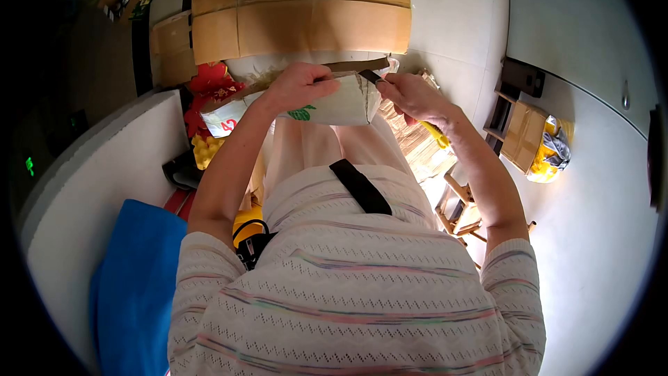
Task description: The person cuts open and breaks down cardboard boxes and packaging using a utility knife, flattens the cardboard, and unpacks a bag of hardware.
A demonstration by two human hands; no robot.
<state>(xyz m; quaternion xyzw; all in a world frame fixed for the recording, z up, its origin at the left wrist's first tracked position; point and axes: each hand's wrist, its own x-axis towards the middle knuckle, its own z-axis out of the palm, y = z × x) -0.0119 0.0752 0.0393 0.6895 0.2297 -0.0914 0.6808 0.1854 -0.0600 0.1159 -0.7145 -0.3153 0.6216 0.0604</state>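
A white cardboard box [351, 101], with red figures and a green print, lies across my lap. Its brown upper edge is rough, and clear tape hangs at the right corner. My left hand [300, 85] is closed on the box's near upper edge, its fingertips hidden behind the fist. At the right corner, my right hand [414, 97] pinches a dark flat blade-like tool [371, 76] that points toward the box. Most of that tool is hidden by the fingers. Something yellow [437, 134] shows just below my right wrist; whether it belongs to the tool I cannot tell.
Ahead lies a large brown carton [299, 24]. Red decorations [209, 82] and a low white wall [104, 160] are at left, above a blue panel [139, 285]. A wooden stool [463, 209] and a small carton [523, 138] stand at right.
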